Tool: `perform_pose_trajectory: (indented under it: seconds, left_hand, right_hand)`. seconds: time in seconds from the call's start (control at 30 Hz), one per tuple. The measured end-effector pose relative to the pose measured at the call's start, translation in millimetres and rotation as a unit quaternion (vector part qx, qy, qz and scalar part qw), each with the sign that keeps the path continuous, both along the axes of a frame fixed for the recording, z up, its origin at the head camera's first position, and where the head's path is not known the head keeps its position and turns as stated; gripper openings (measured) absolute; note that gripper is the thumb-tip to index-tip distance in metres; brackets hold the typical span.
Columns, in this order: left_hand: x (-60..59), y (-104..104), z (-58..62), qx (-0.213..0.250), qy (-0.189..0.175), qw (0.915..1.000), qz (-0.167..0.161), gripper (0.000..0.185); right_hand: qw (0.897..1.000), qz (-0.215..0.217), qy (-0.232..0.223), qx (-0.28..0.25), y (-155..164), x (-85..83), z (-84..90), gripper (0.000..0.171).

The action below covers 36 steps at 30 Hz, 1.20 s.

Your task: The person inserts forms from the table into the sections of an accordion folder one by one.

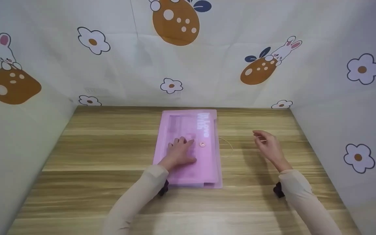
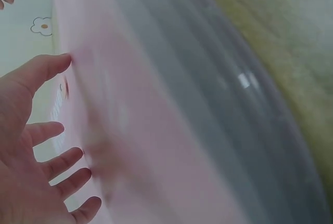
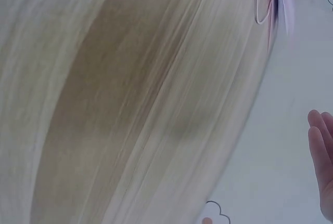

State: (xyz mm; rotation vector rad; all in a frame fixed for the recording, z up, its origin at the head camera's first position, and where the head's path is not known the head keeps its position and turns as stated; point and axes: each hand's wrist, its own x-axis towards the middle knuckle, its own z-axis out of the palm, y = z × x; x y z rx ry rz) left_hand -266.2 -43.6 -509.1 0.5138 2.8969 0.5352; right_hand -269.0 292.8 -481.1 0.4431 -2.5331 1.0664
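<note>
A pink translucent document folder (image 1: 207, 166) lies flat on the wooden table, with white lettering near its far right corner. On its flap sits a small round button (image 1: 202, 144), and a thin pale cord (image 1: 231, 147) loops out past the right edge. My left hand (image 1: 179, 152) rests on the folder's top with fingers spread, and its fingertips touch the surface in the left wrist view. Layered grey pocket edges (image 2: 208, 73) show along the folder's side there. My right hand (image 1: 270, 147) hovers right of the folder, fingers loosely bent, holding nothing.
The wooden tabletop (image 1: 96, 147) stretches out on both sides of the folder. A pale curtain (image 1: 119, 68) printed with rabbits, fruit and flowers encloses the back and both sides. Dark wrist devices (image 1: 278, 190) show beneath the sleeves.
</note>
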Motion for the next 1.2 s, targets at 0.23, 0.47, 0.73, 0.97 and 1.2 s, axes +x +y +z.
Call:
perform_pose_trajectory:
  seconds: [0.23, 0.47, 0.73, 0.97, 1.2]
  left_hand:
    - [2.3, -3, -4.1, 0.006, 0.01, 0.9999, -0.003, 0.078]
    - [3.5, -8, 3.2, 0.021, 0.03, 0.9993, -0.008, 0.075]
    - [-2.3, -24, 18.2, 0.054, 0.131, 0.9899, -0.002, 0.068]
    - [-8.1, -47, 28.2, 0.046, 0.232, 0.9715, -0.004, 0.064]
    - [-12.6, -67, 34.7, 0.031, 0.267, 0.9631, 0.012, 0.064]
  right_hand:
    - [1.0, -0.003, -0.012, -0.006, 4, 1.8, 2.9, 0.022]
    - [1.0, -0.006, -0.01, -0.004, 8, 3.4, 5.9, 0.023]
    - [1.0, -0.008, 0.019, 0.023, 18, 5.5, 13.9, 0.023]
    - [0.989, -0.01, 0.109, 0.095, 29, 3.7, 18.3, 0.023]
    - [0.981, -0.005, 0.15, 0.121, 40, 1.1, 23.3, 0.024]
